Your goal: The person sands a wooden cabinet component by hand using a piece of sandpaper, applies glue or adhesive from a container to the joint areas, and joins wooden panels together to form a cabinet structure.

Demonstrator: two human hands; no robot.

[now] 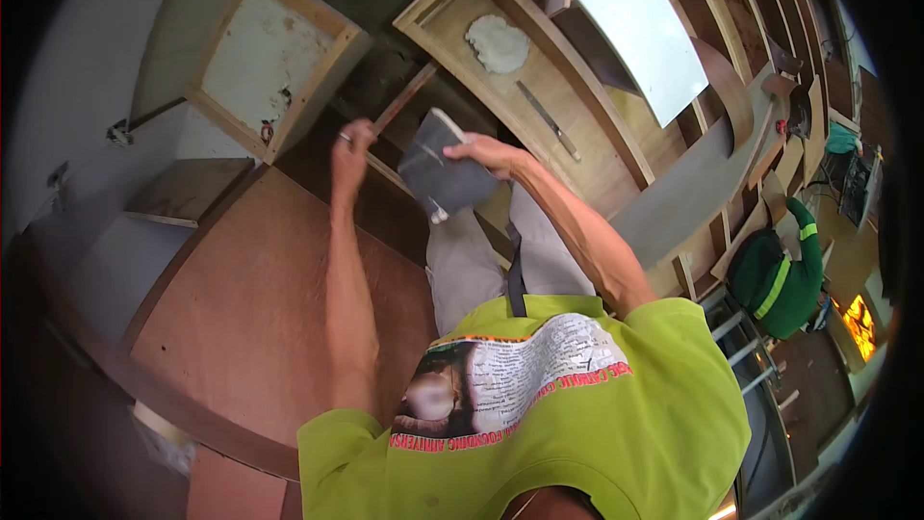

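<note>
Both curled: left hand point(353, 140) on stick point(404, 98), right hand point(489, 154) gripping board point(438, 176).

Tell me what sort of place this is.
Likely a carpentry or furniture workshop: there's unfinished wooden framing with open bays, a large brown panel and a wood-framed white panel.

right hand point(486, 154) gripping a dark grey slab point(438, 173), left hand point(353, 143) wrapped round a reddish-brown stick point(406, 96), wooden framing point(589, 89) right past em
</note>
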